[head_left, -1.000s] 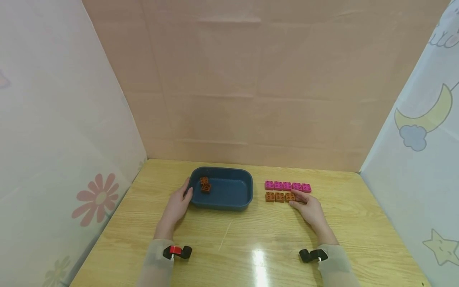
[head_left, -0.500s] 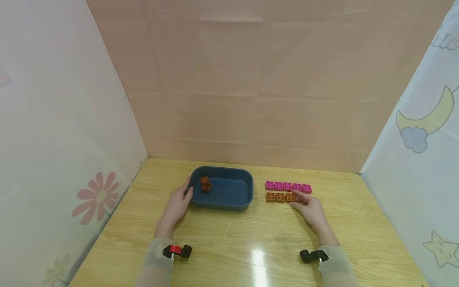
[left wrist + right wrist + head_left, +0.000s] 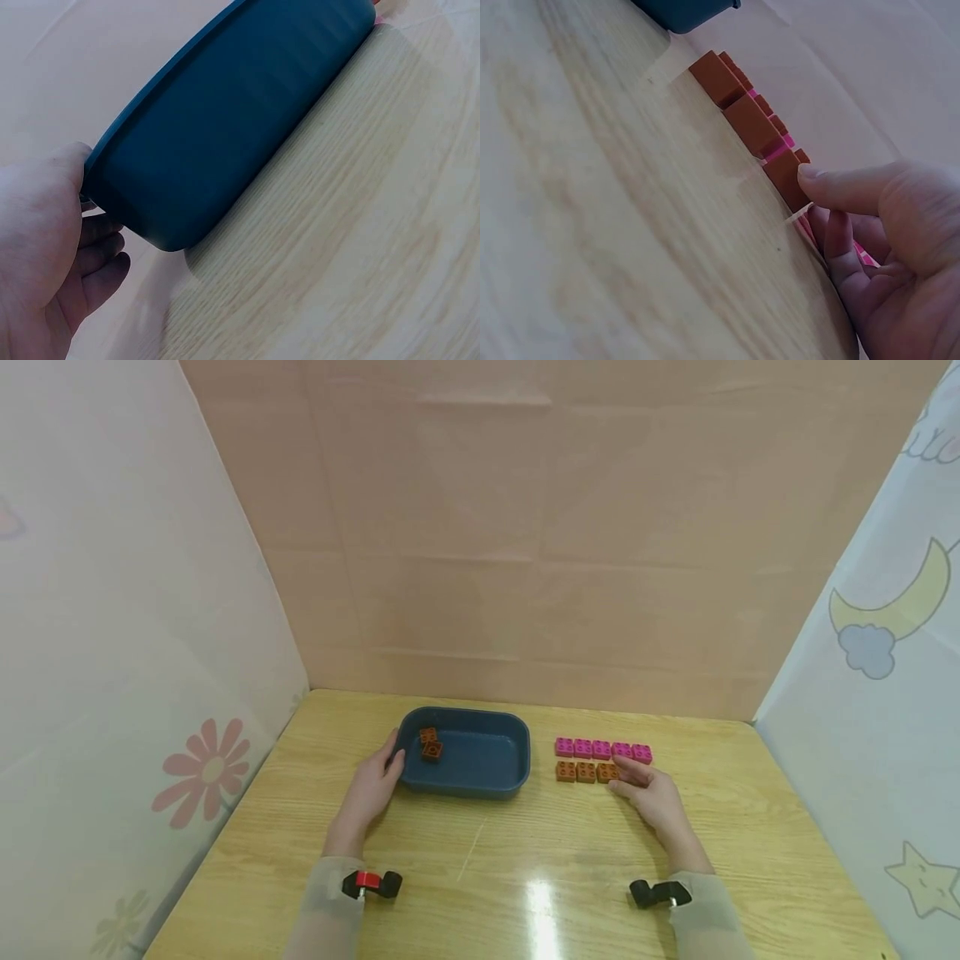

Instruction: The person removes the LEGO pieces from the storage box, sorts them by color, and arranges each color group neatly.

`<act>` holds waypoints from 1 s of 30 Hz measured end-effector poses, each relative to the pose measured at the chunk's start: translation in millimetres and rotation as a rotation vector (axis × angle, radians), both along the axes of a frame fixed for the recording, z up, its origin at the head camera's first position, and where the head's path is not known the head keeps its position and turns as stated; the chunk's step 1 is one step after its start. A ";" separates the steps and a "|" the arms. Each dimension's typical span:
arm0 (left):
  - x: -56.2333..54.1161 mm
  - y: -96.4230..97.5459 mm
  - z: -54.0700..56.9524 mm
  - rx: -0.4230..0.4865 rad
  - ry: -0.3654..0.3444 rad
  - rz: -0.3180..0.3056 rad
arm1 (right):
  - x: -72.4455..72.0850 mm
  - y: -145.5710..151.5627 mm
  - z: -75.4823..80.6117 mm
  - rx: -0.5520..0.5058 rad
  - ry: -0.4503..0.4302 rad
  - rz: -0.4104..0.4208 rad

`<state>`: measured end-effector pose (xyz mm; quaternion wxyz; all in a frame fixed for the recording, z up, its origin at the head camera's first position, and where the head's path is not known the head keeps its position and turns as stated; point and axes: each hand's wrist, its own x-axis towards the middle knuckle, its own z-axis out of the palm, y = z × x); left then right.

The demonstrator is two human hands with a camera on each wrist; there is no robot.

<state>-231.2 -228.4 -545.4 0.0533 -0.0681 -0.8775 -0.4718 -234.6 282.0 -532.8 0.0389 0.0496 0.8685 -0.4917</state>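
In the head view my left hand point(image 3: 373, 782) holds the left end of a dark blue tray point(image 3: 465, 792). Its thumb lies at the rim in the left wrist view, other fingers curled below. Inside the tray are two orange toy building bricks, one point(image 3: 428, 735) behind the other point(image 3: 432, 751). To the right, my right hand point(image 3: 654, 793) pinches the rightmost orange brick point(image 3: 607, 772) between thumb and fingers, the thumb point(image 3: 840, 185) at its edge in the right wrist view. Two orange bricks, one in the middle point(image 3: 586, 772) and one at the left point(image 3: 566, 772), continue that row.
Just behind the orange row runs a row of several pink bricks point(image 3: 582, 747). A wooden table point(image 3: 480, 877) carries everything. Behind it rises a tan backdrop point(image 3: 480, 610), with patterned cloth walls, one at the left point(image 3: 112, 652) and one at the right point(image 3: 892, 735).
Almost nothing differs. My right hand has shifted very slightly to the right at the end brick; my left hand and the tray stay in place.
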 end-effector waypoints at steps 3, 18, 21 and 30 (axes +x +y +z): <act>-0.1 -0.6 -1.0 -0.003 -0.003 0.001 | 0.3 1.9 0.8 -0.006 -0.004 -0.004; -0.8 -0.4 1.1 0.004 -0.037 0.004 | 6.8 0.9 21.6 -0.121 0.021 0.008; -0.8 -0.6 0.7 0.007 -0.031 -0.003 | 7.8 -4.2 28.7 -0.096 0.036 0.014; -1.1 -1.1 1.1 0.000 -0.017 -0.012 | 3.3 -39.4 44.6 -0.102 0.136 0.092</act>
